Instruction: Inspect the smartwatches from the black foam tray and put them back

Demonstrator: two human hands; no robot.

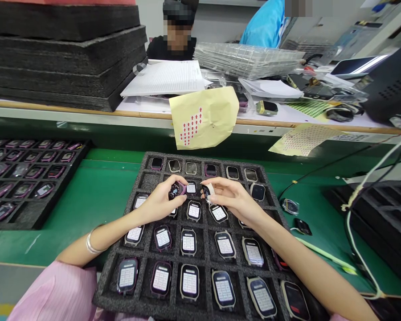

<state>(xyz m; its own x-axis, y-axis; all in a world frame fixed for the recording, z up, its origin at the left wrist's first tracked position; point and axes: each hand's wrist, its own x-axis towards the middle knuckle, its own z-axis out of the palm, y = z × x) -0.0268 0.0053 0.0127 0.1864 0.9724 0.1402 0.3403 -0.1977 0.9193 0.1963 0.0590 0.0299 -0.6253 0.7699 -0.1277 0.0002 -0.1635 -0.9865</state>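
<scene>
A black foam tray with square pockets lies in front of me, most pockets holding a smartwatch body without a strap. My left hand is closed on a purple-rimmed smartwatch, its dark screen lit with a small coloured display. Between the fingers of my right hand is a light-rimmed smartwatch, turned so its dark face shows at an angle. Both hands hover over the upper rows of the tray. Below them, a watch with a white list screen sits in its pocket.
Another foam tray of purple watches lies at left. Foam sheets are stacked on the shelf beside papers. Yellow sticker sheets hang over the shelf edge. Cables and a dark tray are at right. A person sits opposite.
</scene>
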